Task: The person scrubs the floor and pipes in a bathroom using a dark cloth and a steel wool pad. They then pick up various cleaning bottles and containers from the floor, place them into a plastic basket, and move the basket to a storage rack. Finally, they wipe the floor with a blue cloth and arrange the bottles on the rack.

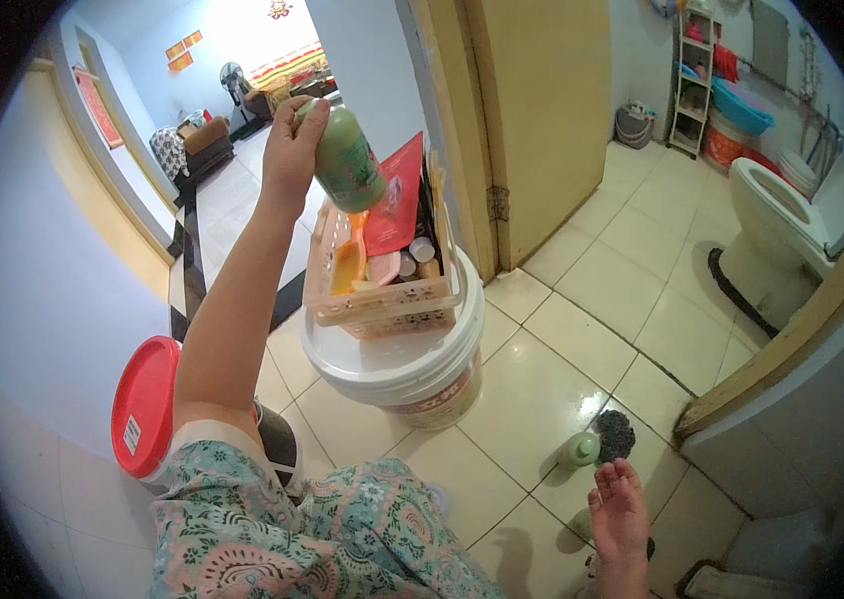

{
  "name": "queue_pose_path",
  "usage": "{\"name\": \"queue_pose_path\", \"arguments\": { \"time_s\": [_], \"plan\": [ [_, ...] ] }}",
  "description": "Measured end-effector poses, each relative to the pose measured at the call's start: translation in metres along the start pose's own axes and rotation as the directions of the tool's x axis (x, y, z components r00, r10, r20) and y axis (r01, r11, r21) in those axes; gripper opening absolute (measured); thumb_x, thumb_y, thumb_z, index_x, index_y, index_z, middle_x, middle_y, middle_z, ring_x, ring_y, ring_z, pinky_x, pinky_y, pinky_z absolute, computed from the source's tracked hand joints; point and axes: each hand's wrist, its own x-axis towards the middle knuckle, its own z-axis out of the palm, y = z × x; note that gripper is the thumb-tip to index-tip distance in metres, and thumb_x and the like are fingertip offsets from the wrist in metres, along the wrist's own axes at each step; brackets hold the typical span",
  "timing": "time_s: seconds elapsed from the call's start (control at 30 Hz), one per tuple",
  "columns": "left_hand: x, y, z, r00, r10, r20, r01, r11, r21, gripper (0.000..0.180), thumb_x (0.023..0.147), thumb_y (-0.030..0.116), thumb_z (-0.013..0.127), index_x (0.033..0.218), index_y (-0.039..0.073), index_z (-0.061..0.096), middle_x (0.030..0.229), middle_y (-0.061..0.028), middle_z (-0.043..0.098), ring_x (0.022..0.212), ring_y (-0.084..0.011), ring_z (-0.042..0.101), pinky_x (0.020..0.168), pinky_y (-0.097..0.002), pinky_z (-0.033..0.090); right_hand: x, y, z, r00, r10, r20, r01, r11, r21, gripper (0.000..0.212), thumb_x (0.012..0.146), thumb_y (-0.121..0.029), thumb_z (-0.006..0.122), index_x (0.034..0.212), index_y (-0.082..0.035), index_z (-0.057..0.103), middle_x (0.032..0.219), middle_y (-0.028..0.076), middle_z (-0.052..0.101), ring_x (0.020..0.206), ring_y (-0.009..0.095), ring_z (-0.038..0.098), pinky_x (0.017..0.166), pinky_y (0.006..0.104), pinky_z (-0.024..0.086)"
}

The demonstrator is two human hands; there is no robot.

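My left hand (290, 150) is raised at the upper middle, its fingers wrapped round the end of a green bottle (348, 165). The bottle tilts over a pale plastic basket (382, 311). In the basket I see a red packet (397, 205), an orange plastic item (350, 255) and several small capped containers (422, 249). This basket stands on the white lid of a large bucket (432, 394). At the lower right my right hand (619, 514) is open, palm up and fingers slightly curled, holding nothing. Just beyond its fingertips, a second green bottle (579, 450) stands on the tiled floor.
A dark mesh floor mat or drain cover (616, 435) lies beside the floor bottle. To the left is a bucket with a red lid (145, 404). A yellow door (542, 130) stands behind the basket. Through the doorway are a toilet (792, 200) and a shelf rack (694, 85).
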Motion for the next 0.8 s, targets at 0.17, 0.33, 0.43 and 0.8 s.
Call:
{"name": "queue_pose_path", "arguments": {
  "time_s": [0.17, 0.33, 0.43, 0.8],
  "plan": [
    [0.019, -0.064, -0.006, 0.998, -0.06, 0.025, 0.054, 0.979, 0.199, 0.043, 0.086, 0.039, 0.063, 0.112, 0.006, 0.053, 0.095, -0.0085, 0.058, 0.087, -0.0157, 0.055, 0.075, -0.0274, 0.044, 0.002, -0.014, -0.018, 0.998, -0.042, -0.057, 0.036, 0.995, -0.096, 0.023, 0.091, -0.016, 0.051, 0.114, -0.012, 0.052, 0.106, 0.001, 0.059, 0.102, 0.014, 0.053, 0.083, 0.0297, 0.04],
    [0.008, -0.072, 0.009, 0.989, 0.05, 0.141, -0.096, 0.936, 0.339, 0.046, 0.084, 0.04, 0.065, 0.113, 0.006, 0.052, 0.097, -0.0142, 0.061, 0.093, -0.023, 0.059, 0.081, -0.0309, 0.046, 0.004, -0.025, -0.036, 0.994, -0.076, -0.076, 0.07, 0.995, -0.077, 0.024, 0.09, -0.016, 0.054, 0.114, -0.011, 0.052, 0.106, 0.002, 0.06, 0.1, 0.014, 0.054, 0.081, 0.0282, 0.042],
    [-0.004, -0.059, 0.005, 0.93, 0.065, 0.363, -0.218, 0.89, 0.4, 0.04, 0.083, 0.031, 0.066, 0.113, 0.007, 0.052, 0.114, -0.0137, 0.056, 0.102, -0.0266, 0.057, 0.089, -0.0346, 0.045, 0.004, -0.028, -0.037, 0.988, -0.119, -0.098, 0.109, 0.99, -0.093, 0.024, 0.09, -0.016, 0.054, 0.114, -0.01, 0.053, 0.105, 0.003, 0.06, 0.098, 0.014, 0.056, 0.079, 0.0274, 0.044],
    [-0.036, -0.008, 0.01, 0.569, -0.145, 0.809, -0.622, 0.568, 0.539, 0.047, 0.067, 0.0, 0.061, 0.112, 0.009, 0.048, 0.131, -0.0161, 0.041, 0.125, -0.035, 0.036, 0.106, -0.0407, 0.032, -0.004, -0.063, -0.074, 0.945, -0.266, -0.19, 0.244, 0.96, -0.136, 0.022, 0.092, -0.015, 0.051, 0.113, -0.008, 0.053, 0.109, 0.003, 0.057, 0.097, 0.014, 0.056, 0.078, 0.0273, 0.046]
  ]
}}
